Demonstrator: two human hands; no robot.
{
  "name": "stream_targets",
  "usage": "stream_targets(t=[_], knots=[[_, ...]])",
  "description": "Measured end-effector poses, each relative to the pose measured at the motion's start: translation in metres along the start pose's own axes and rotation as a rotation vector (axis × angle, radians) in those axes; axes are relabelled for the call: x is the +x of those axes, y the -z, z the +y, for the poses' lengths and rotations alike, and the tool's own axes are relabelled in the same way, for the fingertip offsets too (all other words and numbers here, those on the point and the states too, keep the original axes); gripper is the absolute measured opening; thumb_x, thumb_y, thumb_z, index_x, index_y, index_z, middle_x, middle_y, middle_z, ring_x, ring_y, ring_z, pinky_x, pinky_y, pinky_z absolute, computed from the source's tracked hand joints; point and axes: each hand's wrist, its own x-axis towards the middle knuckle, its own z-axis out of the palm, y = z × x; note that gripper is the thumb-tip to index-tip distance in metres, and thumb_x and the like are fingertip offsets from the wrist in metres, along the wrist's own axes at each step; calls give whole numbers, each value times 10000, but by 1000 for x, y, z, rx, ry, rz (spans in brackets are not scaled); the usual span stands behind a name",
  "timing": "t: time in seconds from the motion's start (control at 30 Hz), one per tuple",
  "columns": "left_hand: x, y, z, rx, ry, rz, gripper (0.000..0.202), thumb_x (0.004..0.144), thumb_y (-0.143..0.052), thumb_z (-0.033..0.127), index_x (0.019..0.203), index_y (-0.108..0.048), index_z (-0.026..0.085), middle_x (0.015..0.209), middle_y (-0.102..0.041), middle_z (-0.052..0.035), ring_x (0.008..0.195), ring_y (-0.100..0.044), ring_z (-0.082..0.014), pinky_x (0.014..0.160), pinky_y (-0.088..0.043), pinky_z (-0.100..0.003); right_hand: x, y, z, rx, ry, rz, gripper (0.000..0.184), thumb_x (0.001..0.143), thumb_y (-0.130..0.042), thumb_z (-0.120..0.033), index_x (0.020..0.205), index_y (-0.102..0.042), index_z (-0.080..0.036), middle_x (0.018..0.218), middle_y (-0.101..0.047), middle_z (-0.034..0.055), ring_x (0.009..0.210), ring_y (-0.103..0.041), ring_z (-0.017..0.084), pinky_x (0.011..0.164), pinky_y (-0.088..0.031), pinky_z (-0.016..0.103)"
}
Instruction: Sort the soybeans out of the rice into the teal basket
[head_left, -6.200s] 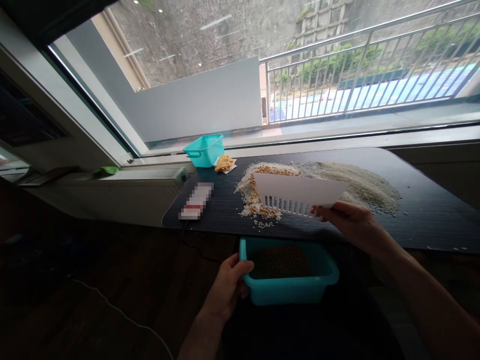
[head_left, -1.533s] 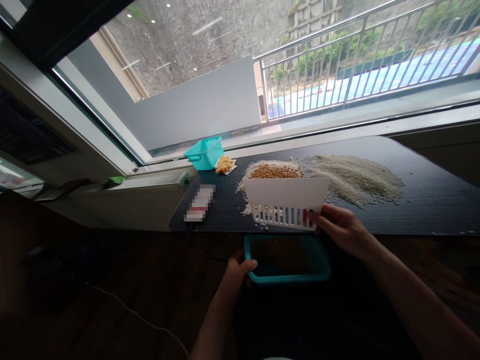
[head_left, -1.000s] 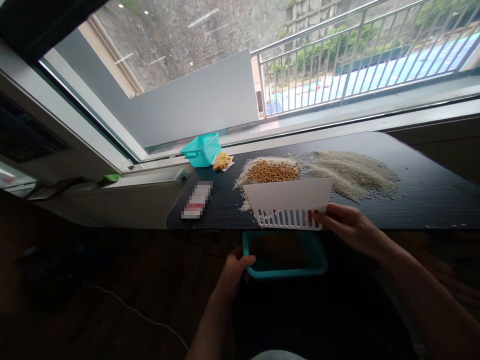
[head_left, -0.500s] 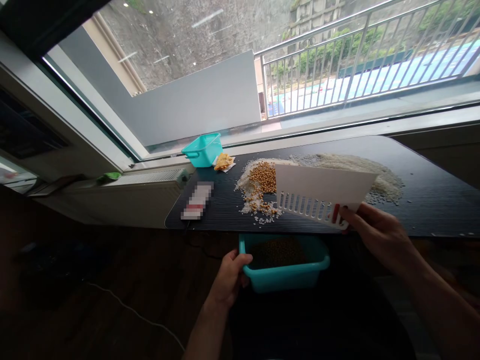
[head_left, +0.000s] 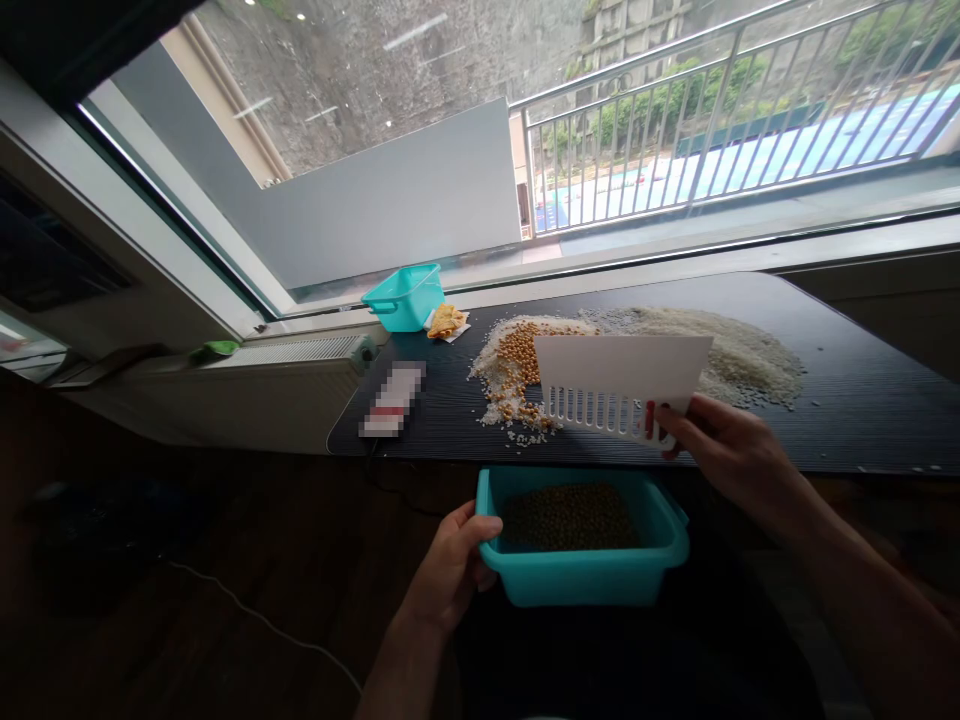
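Observation:
My left hand grips the left end of a turquoise plastic basin, thumb over its rim, just below the table's front edge. Inside the basin lies a layer of dark-looking beans. In my right hand is a white slotted sheet, pinched at its lower right corner, with a row of slots along its lower edge and a red mark by my fingers. It stands over the table in front of a pile of yellow beans mixed with white rice, hiding part of them.
On the dark table, more white rice spreads at the right. A second turquoise basin stands at the back left, beside a yellow crumpled item on white paper. A blurred-out flat object with a cable lies at the left. The window borders the back.
The white slotted sheet has moved a little left and levelled out with my right hand. The basin's right end has come nearer me, and its beans show more.

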Motion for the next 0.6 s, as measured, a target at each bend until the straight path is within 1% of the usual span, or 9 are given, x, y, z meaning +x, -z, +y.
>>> stream_targets(t=[0.1,0.23,0.3,0.5,0.6], knots=[[-1,0,1,-1,-4,10,309,576,-805,357,670,-567,185,424,-394,105,358,-282,-36,354,-220,-182,1,-3,0,-5,4,-26,494,678,-700,-718,697,-707,-224,640,-689,23,485,-573,143,482,-518,299],[-2,0,2,-1,-5,12,305,580,-803,355,670,-565,186,421,-394,106,356,-284,-37,356,-219,-184,1,-6,-3,62,-6,-39,435,685,-733,-661,726,-709,-229,652,-692,16,512,-574,144,485,-538,290],[-2,0,2,1,-5,11,310,577,-805,356,668,-562,187,421,-395,107,354,-288,-38,358,-221,-185,2,-8,-4,75,-18,-36,435,677,-741,-658,747,-714,-229,666,-698,19,530,-581,149,483,-541,286],[-2,-2,3,-1,-17,13,339,567,-811,376,667,-546,190,421,-388,110,350,-280,-38,358,-216,-191,6,-16,-6,67,-25,-90,440,675,-729,-653,700,-699,-215,642,-696,17,536,-594,156,494,-532,287],[-3,-3,4,0,-22,24,337,561,-808,373,673,-552,185,418,-391,112,350,-272,-34,358,-208,-188,1,-11,-10,84,-35,-48,470,638,-742,-681,708,-701,-218,625,-686,13,526,-575,154,484,-525,292]])
